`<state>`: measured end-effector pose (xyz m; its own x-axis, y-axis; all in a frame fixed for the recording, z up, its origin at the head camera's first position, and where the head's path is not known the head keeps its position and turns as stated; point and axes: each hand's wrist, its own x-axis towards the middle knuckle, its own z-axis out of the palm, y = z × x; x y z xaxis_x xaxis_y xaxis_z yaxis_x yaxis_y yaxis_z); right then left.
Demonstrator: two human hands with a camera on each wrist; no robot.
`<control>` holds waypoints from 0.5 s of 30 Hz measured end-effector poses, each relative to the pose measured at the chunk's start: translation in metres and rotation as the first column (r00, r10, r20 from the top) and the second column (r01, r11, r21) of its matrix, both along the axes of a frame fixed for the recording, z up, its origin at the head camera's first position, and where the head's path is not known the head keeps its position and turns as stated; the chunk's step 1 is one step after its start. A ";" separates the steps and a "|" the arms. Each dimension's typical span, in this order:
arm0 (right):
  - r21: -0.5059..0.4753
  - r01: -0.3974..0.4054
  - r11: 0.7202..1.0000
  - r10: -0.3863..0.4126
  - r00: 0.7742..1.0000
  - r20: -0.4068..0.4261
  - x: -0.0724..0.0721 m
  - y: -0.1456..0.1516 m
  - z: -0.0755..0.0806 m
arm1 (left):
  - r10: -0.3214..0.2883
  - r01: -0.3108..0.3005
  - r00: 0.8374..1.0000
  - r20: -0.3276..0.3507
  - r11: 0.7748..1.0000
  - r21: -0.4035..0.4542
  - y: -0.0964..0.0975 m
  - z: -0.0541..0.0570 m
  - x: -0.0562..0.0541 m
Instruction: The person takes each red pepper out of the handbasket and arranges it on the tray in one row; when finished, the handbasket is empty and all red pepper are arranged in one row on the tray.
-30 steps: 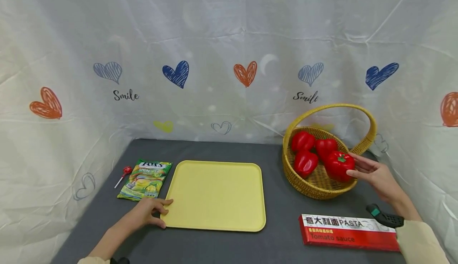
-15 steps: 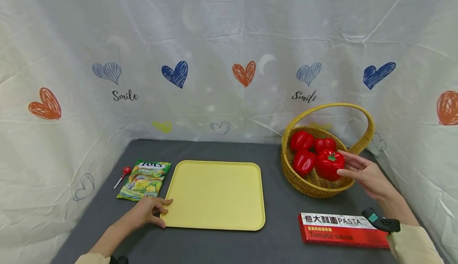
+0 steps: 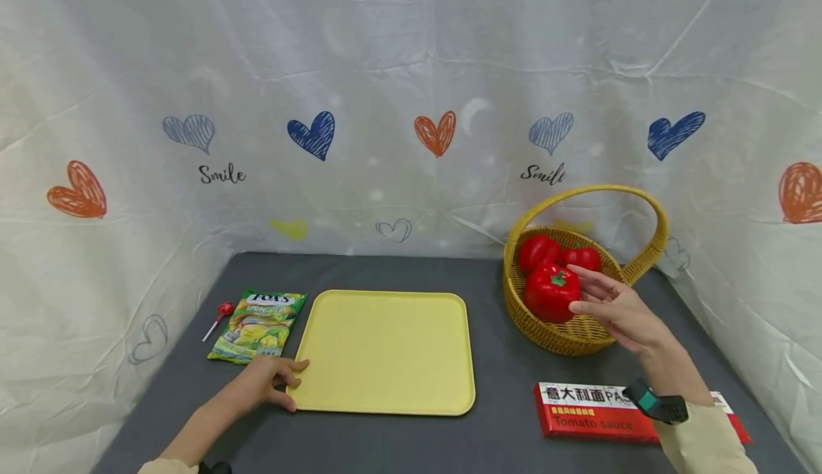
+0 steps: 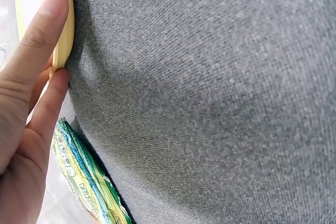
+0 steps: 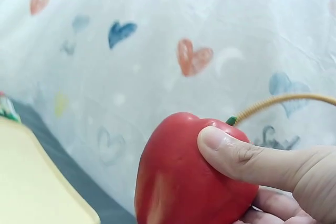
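Note:
My right hand (image 3: 619,310) grips a red bell pepper (image 3: 552,293) with a green stem, held over the left part of a yellow wicker basket (image 3: 559,345). In the right wrist view the thumb presses on the side of that pepper (image 5: 194,177), and the other fingers are partly hidden behind it. Other red bell peppers (image 3: 538,253) lie in the basket, one of them covered by the held one. At the near left corner of a yellow tray (image 3: 385,353), my left hand (image 3: 266,381) holds the rim between thumb and fingers, clearly visible in the left wrist view.
Beyond the left hand lies a green bag of Fox's candy (image 3: 260,326), with a red lollipop (image 3: 225,309) beside it. A red and white pasta box (image 3: 591,417) lies in front of the basket, partly under the right forearm. A hanging cloth with printed hearts (image 3: 385,174) borders the grey table.
My right hand has carried the bell pepper leftward across the basket, from its right side to its left. The left hand stays at the tray corner.

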<state>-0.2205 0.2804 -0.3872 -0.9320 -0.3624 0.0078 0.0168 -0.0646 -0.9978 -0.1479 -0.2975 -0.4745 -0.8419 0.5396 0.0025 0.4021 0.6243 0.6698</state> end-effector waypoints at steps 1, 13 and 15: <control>-0.042 -0.028 0.999 0.028 1.000 0.002 0.000 -0.005 -0.001 | -0.001 0.000 1.000 0.010 1.000 0.017 0.000 0.000 0.000; -0.188 -0.174 0.967 0.167 0.985 -0.054 -0.021 -0.070 -0.028 | 0.003 -0.003 1.000 0.013 0.999 0.037 0.000 0.000 0.002; -0.203 -0.173 0.964 0.163 0.985 -0.065 -0.024 -0.081 -0.034 | 0.003 -0.004 1.000 0.014 0.999 0.035 0.000 0.000 0.000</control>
<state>-0.2449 0.1994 -0.4211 -0.8547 -0.4994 0.1417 -0.0015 -0.2705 -0.9627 -0.1476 -0.2974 -0.4742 -0.8437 0.5367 0.0096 0.3904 0.6014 0.6970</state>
